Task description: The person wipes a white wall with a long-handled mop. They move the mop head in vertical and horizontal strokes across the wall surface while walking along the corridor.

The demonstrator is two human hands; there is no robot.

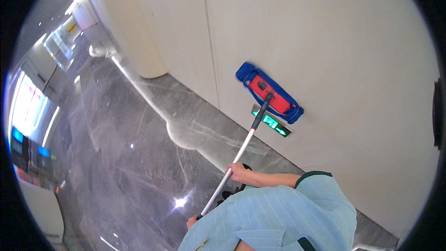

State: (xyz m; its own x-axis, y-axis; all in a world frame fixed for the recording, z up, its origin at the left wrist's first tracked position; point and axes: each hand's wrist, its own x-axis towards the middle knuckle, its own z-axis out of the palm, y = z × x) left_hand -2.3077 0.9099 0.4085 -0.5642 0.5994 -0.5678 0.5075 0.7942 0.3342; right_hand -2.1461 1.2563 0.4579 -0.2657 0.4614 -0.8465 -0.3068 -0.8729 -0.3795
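A flat mop with a blue fabric pad [296,114] and a red plate lies against the pale wall, just above a green-lit exit sign [271,122]. Its white pole [243,146] slants down left from a dark swivel joint. My right hand [238,172] is closed round the middle of the pole, with the forearm stretched out from a light blue striped sleeve. At the pole's dark lower end is my left hand [191,221], gripping it, partly hidden by the shirt.
The pale wall panels [348,76] meet a grey marble-look floor [122,129] along a slanting edge. A rounded wall corner [150,55] stands at upper left. Bright screens [43,151] and a light counter [41,209] show at the far left. A dark object [437,113] sits at the right rim.
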